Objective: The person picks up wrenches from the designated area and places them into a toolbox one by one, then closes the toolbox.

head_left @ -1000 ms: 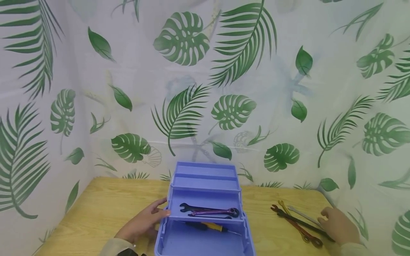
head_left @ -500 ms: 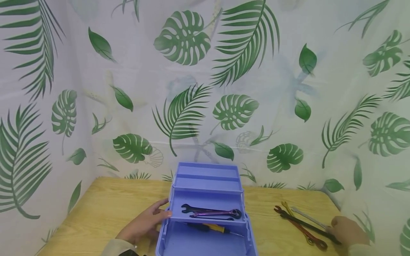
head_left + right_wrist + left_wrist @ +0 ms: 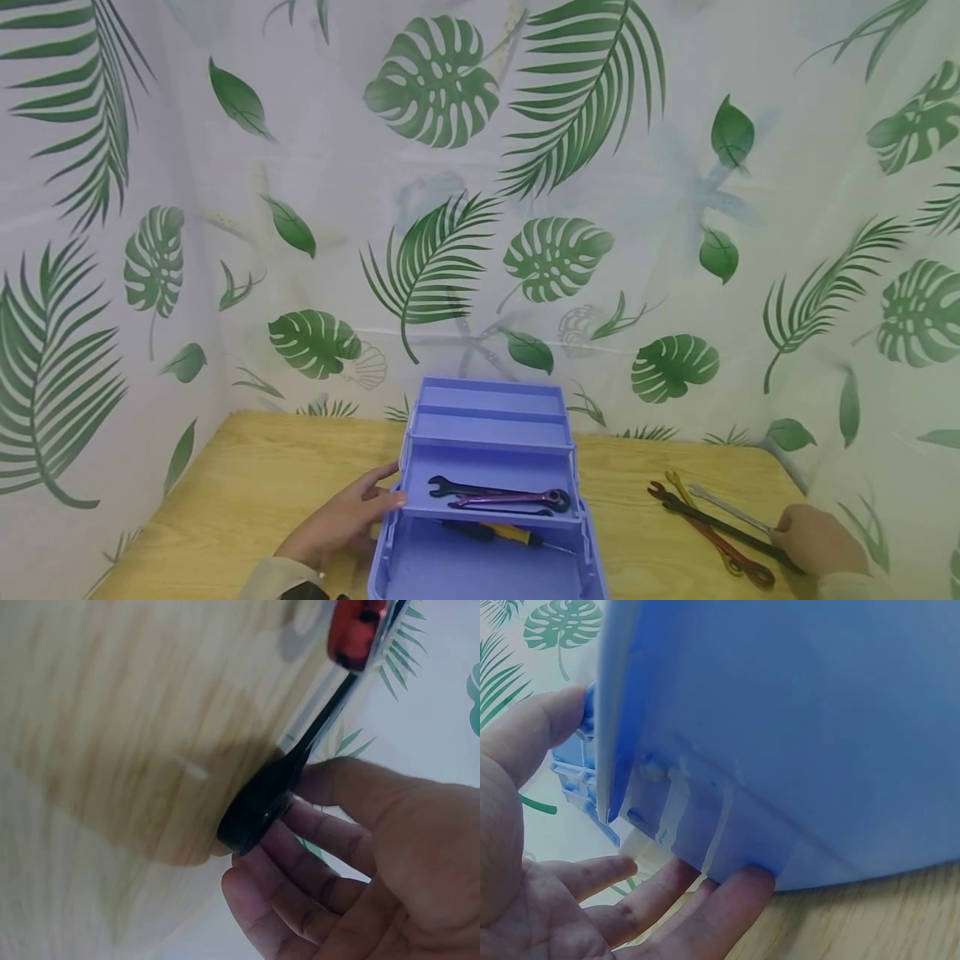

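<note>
A blue plastic toolbox (image 3: 487, 567) stands unfolded on the table. My left hand (image 3: 341, 521) is at its left side, thumb on the raised tray's front corner, the other fingers spread against the side wall in the left wrist view. In that tray lie a black wrench (image 3: 480, 490) and a purple wrench (image 3: 506, 497). A yellow-and-black screwdriver (image 3: 510, 533) lies in the box below. My right hand (image 3: 821, 542) pinches the near end of a silver wrench (image 3: 727, 507), which the fingers hide. Right alongside is another black wrench (image 3: 259, 802), overlapping the fingertips in the right wrist view.
A red wrench (image 3: 753, 573) and a yellow wrench (image 3: 677, 483) lie crossed under the black one, right of the toolbox. The wooden table (image 3: 285, 454) meets a leaf-print cloth (image 3: 465, 175) at the back and sides. An upper tray (image 3: 491, 400) rises at the toolbox's back.
My right fingers have closed on the silver wrench's near end, the hand moving slightly right. The whole head view has shifted a little. My left hand stays on the toolbox.
</note>
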Available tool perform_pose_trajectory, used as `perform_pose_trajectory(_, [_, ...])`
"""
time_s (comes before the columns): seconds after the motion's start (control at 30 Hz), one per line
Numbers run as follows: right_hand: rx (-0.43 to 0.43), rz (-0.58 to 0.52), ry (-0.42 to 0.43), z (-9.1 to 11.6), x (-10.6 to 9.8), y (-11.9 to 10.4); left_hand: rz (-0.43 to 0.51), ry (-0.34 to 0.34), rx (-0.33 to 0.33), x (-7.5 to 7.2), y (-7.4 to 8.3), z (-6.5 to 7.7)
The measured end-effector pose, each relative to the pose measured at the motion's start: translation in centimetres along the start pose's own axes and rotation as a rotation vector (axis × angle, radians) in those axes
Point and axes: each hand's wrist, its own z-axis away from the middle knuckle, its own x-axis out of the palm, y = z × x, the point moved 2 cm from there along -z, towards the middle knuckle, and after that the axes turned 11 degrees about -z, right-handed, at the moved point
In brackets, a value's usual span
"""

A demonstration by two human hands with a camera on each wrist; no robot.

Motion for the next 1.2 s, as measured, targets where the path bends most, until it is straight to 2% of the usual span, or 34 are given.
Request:
perform_pose_trajectory(0.3, [-0.012, -0.014, 0.034, 0.0, -0.2, -0.4, 0.005, 0.011, -0.004, 0.1, 0.1, 0.2])
perform_pose_trajectory(0.53, [-0.096, -0.002, 0.036, -0.3, 0.1, -0.7, 0.001, 0.011, -0.008, 0.1, 0.2, 0.3])
perform_pose_trajectory(0.83, [-0.058, -0.053, 0.01, -0.3, 0.2, -0.8, 0.017, 0.001, 0.006, 0.2, 0.4, 0.2])
perform_pose_trajectory(1.0, [-0.035, -0.102, 0.042, 0.0, 0.0, -1.3, 0.026, -0.009, 0.025, 0.1, 0.6, 0.2])
perform_pose_trajectory(1.2, [-0.096, -0.067, 0.106, 0.7, -0.5, -2.9, 0.04, -0.018, 0.036, 0.1, 0.6, 0.2])
